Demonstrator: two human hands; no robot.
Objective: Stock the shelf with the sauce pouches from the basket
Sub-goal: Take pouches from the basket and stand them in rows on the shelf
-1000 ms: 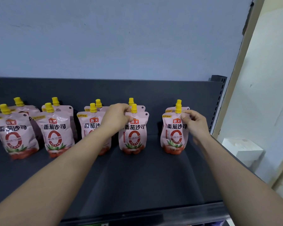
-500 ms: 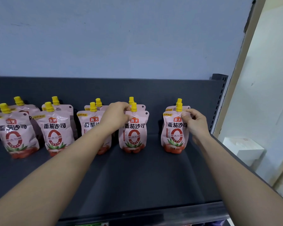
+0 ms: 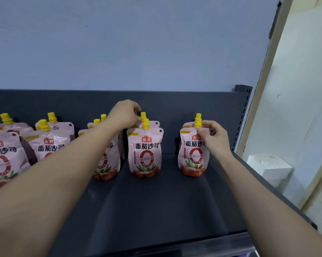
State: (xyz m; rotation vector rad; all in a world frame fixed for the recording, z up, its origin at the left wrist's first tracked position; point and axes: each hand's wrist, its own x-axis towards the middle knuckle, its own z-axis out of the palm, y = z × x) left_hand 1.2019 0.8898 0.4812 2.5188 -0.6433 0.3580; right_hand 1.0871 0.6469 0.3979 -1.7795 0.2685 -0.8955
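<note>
The left hand (image 3: 125,114) reaches over the shelf (image 3: 156,210) to the fourth pair of pouches from the left. I read its fingers as curled tight, the tips at the top edge of the rear pouch (image 3: 152,124), just beside its yellow cap. From my feed I cannot tell whether they pinch that pouch or only touch it. The middle front pouch (image 3: 145,151) stands upright directly before it, label facing me, free of the hand.

The right hand (image 3: 215,140) is at the last pair on the right. Its thumb and forefinger pinch the top right corner of the rightmost front pouch (image 3: 191,156), close against the yellow cap, with the other fingers curled behind. That pouch stands upright on the shelf floor. A second pouch (image 3: 186,125) stands just behind it, nearly hidden.

Further left I count three more pairs, each with one pouch behind another. The third pair (image 3: 106,160) is partly covered by the left forearm, the second pair (image 3: 48,143) is beyond that, and the first pair (image 3: 2,158) is cut by the left edge. All stand near the dark back panel. A perforated upright (image 3: 242,108) closes the shelf on the right. Past it a white box (image 3: 269,169) sits low by the pale wall.
</note>
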